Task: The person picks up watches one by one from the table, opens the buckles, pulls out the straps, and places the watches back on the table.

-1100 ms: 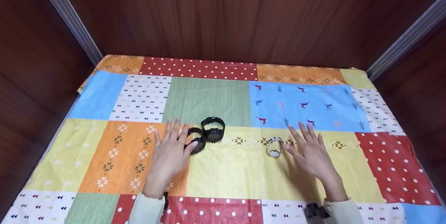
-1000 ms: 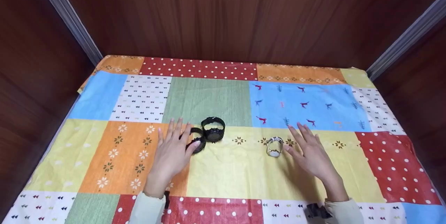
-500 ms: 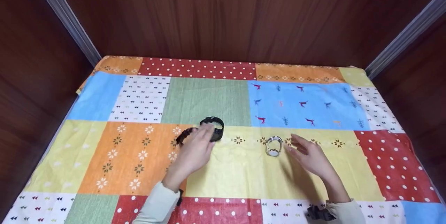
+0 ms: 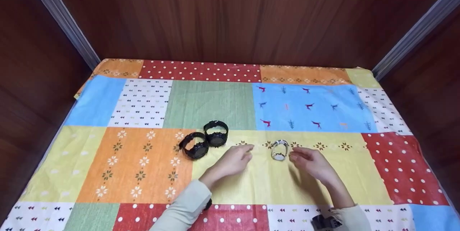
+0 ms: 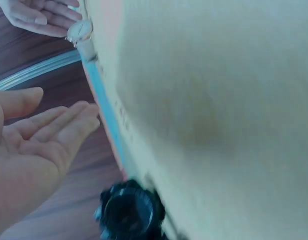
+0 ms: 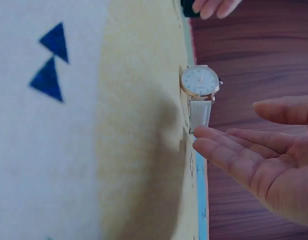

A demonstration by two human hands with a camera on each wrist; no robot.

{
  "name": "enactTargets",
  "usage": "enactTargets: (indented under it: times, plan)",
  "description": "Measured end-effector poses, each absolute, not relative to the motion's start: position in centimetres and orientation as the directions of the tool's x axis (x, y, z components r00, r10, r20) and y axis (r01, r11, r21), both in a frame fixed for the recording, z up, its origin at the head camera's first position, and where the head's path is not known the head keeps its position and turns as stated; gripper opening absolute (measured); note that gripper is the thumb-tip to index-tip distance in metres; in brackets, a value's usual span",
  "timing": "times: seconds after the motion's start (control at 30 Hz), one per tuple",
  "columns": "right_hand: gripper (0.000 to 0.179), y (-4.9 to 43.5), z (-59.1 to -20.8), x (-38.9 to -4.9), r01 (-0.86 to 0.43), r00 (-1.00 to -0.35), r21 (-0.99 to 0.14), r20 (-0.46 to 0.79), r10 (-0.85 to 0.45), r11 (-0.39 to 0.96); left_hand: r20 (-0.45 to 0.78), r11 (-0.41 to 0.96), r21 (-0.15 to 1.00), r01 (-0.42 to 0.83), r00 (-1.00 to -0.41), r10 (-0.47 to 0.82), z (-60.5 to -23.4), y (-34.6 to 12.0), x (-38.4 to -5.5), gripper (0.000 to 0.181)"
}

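A wristwatch with a white strap and a round gold-rimmed face [image 6: 200, 81] stands on the yellow patch of the cloth, its strap looped. My right hand [image 4: 313, 163] is just to its right, fingertips close to the strap, thumb apart and nothing held. On the watch's other side, my left hand [image 4: 231, 161] hovers over the yellow patch with fingers extended and nothing in them. Left of that hand, two black wristwatches lie side by side with looped straps: a nearer one [image 4: 198, 151] and a farther one [image 4: 217, 139].
A patchwork-print cloth [image 4: 212, 101] covers the table. Dark wooden panels [image 4: 230, 15] enclose the back and both sides, with metal strips at the corners. A black camera band [image 4: 325, 222] sits at the right wrist.
My left hand has left the nearer black watch, passing over the farther one and moving right towards the white-strapped watch. My right hand's spread fingers have drawn together beside that watch.
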State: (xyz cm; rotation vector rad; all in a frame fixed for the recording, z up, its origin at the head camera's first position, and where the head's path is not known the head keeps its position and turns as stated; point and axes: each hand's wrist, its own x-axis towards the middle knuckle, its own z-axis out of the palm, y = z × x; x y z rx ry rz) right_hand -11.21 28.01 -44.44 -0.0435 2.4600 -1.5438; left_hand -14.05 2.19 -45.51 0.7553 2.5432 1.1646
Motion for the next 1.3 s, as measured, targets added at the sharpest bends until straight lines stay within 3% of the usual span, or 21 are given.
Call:
enactTargets:
  times: [0.17, 0.43, 1.03, 1.3]
  plan:
    - [0.045, 28.0, -44.6, -11.3, 0.125, -0.966, -0.903, -0.205, -0.156, 0.411, 0.011, 0.439, 0.837, 0.326, -0.813, 0.582, -46.4, 4.0, -14.9, 0.032]
    - [0.046, 28.1, -45.0, -11.5, 0.124, -0.961, -0.912, -0.209, -0.183, 0.391, -0.09, 0.36, 0.925, 0.117, -0.856, 0.509, -47.1, 6.7, -15.0, 0.03]
    - [0.041, 27.4, -45.4, -11.8, 0.179, -0.959, -0.936, -0.234, -0.157, 0.304, -0.14, 0.351, 0.936, 0.031, -0.881, 0.452, -47.0, 8.5, -15.4, 0.028]
    - [0.039, 26.1, -44.8, -12.4, 0.139, -0.972, -0.918, -0.198, -0.124, 0.372, -0.109, 0.304, 0.952, 0.012, -0.92, 0.375, -47.3, 8.0, -15.6, 0.026]
